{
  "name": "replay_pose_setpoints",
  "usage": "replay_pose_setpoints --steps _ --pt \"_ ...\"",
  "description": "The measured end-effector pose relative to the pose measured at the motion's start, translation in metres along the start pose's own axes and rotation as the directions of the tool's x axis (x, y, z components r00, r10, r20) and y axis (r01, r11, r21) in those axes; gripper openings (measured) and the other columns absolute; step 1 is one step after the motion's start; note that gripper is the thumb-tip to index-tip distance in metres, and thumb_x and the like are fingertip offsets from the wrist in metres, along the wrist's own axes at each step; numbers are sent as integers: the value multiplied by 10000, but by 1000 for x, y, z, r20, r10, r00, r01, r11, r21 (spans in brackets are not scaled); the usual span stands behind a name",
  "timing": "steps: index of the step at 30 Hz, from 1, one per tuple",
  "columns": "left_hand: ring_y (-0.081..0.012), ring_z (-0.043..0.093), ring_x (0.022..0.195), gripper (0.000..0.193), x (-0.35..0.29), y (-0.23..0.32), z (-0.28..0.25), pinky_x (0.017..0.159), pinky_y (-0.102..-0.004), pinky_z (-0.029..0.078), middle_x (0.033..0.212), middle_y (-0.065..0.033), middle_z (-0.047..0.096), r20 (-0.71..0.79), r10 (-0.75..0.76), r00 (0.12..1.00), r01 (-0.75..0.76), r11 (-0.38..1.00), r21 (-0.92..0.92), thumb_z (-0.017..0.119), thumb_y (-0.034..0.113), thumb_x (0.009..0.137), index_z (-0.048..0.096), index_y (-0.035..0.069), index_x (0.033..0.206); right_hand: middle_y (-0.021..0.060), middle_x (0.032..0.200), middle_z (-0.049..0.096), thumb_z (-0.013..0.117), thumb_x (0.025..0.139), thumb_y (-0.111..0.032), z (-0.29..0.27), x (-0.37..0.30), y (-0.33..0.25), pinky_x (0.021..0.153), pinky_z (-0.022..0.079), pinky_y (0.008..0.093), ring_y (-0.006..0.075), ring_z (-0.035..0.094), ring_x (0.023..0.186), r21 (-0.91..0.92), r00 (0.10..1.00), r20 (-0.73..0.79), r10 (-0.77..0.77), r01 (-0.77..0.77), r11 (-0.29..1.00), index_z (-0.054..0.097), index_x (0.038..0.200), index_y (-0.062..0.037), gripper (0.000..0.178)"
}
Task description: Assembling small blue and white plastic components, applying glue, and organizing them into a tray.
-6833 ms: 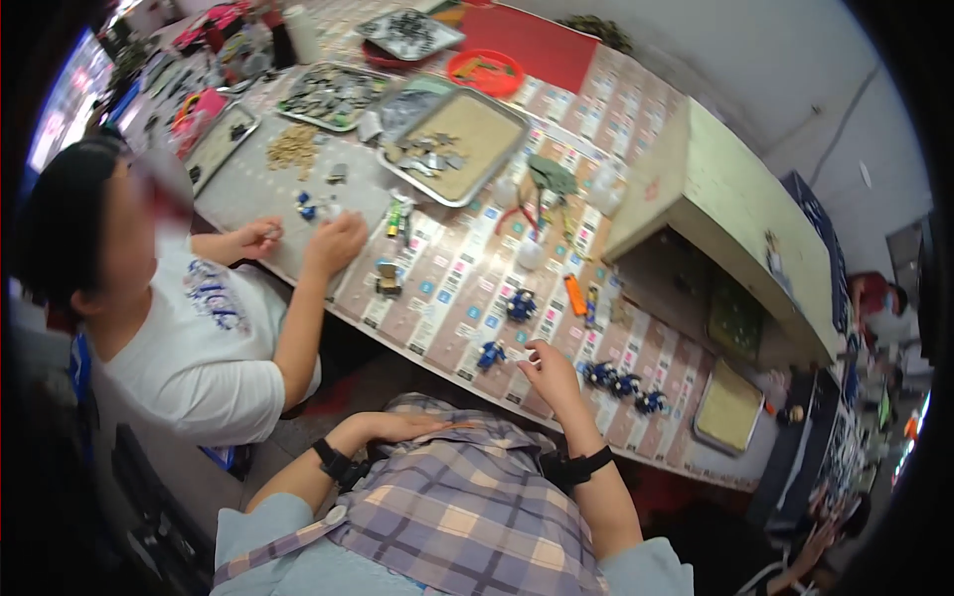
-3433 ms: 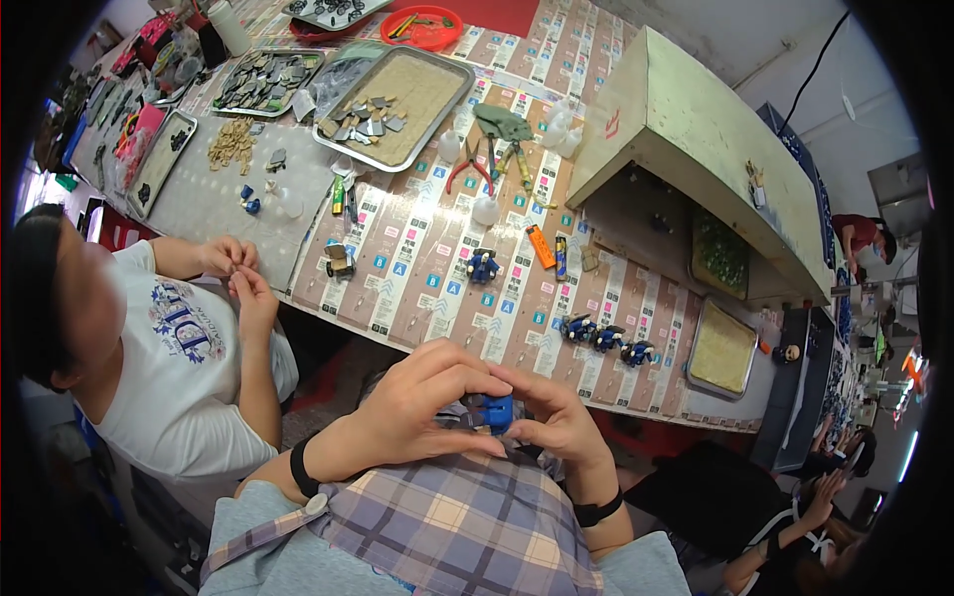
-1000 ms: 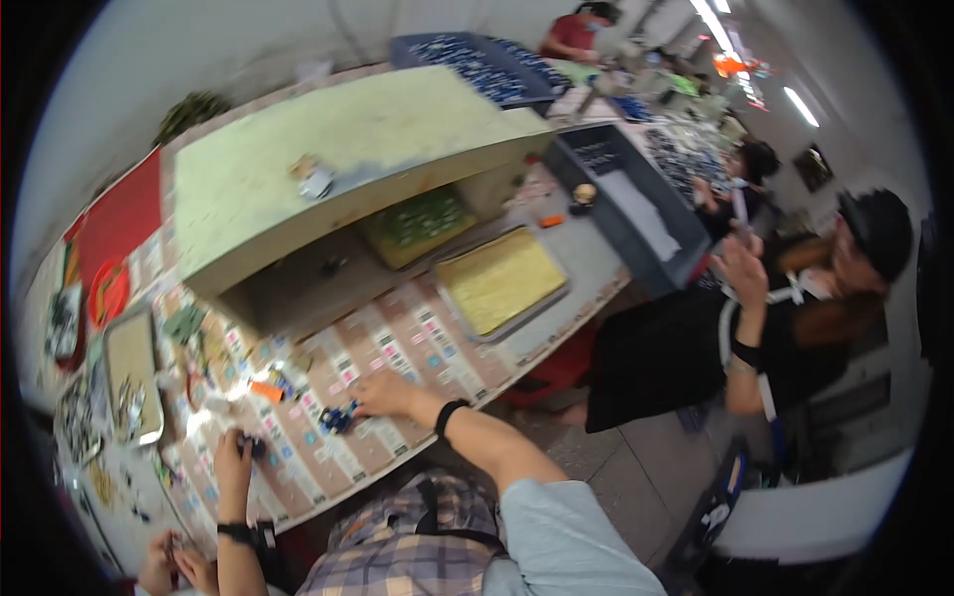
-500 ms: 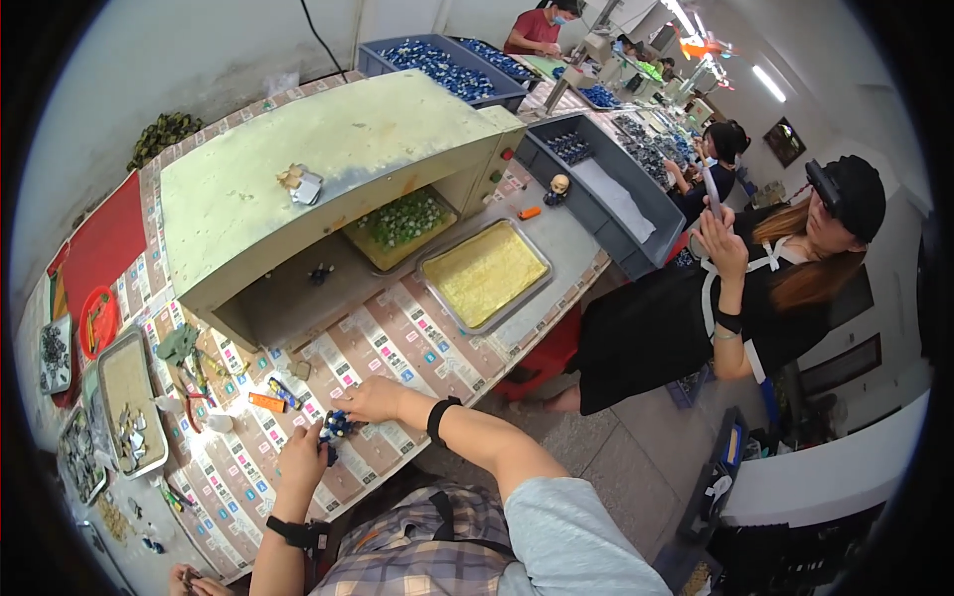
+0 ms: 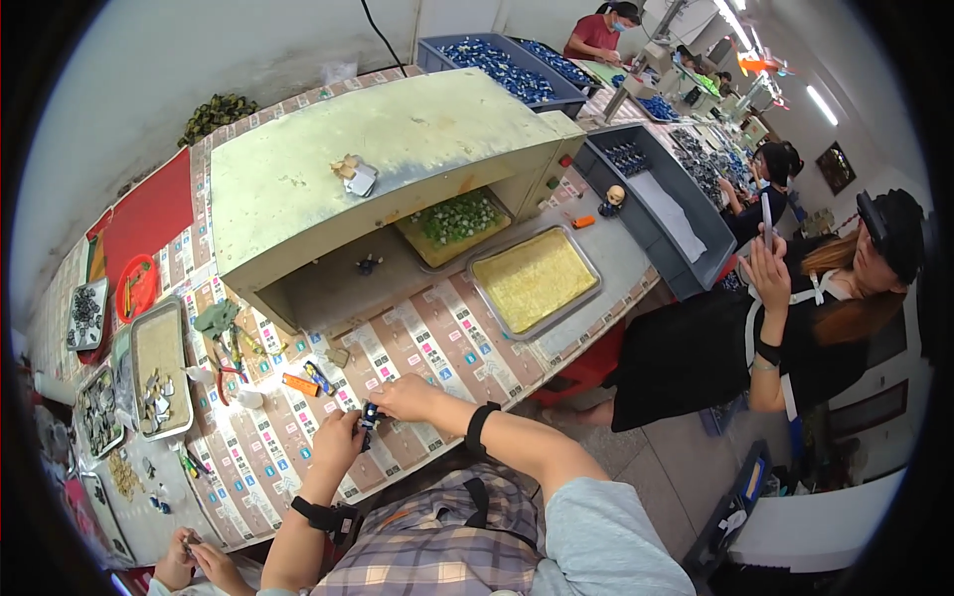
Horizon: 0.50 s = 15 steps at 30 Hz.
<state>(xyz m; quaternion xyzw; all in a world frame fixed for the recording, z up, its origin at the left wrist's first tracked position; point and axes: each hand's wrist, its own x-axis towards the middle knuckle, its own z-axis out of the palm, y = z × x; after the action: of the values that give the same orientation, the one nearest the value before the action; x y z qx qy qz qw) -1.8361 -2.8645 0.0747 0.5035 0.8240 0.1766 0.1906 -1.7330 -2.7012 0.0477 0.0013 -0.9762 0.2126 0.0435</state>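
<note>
Indoors, pale walls (image 5: pixel 298 45) back the striped table (image 5: pixel 412 338) under both hands (image 5: pixel 338 440) (image 5: pixel 409 397).

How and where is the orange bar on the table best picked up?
Probably with a pinch from above across the long sides of the orange bar, toward its left end, coming from the person's side. It lies flat, long and narrow; the blue-and-yellow piece crowds its right end, while bare tabletop shows along its near side.

Pale blue short sleeve (image 5: pixel 608 536), black wristbands (image 5: pixel 481 427), purple-and-cream plaid apron (image 5: pixel 437 541)
</note>
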Motion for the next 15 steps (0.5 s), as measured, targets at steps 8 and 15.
replay_pose_setpoints --steps 8,15 --pt "-284 579 760 246 58 88 2 656 -376 470 762 -91 562 -44 76 996 -77 997 -13 645 164 675 631 101 912 132 670 602 601 756 -240 -75 -54 57 556 488 404 297 624 632 -40 987 -23 157 -158 987 581 839 -84 178" --pt "-274 591 755 289 178 218 51 664 -351 470 806 -105 595 178 227 957 -188 959 -211 673 214 688 638 82 943 119 722 634 616 711 -229 -182 -146 174 620 492 396 284 628 702 -143 936 110 333 -317 938 618 772 -82 159"
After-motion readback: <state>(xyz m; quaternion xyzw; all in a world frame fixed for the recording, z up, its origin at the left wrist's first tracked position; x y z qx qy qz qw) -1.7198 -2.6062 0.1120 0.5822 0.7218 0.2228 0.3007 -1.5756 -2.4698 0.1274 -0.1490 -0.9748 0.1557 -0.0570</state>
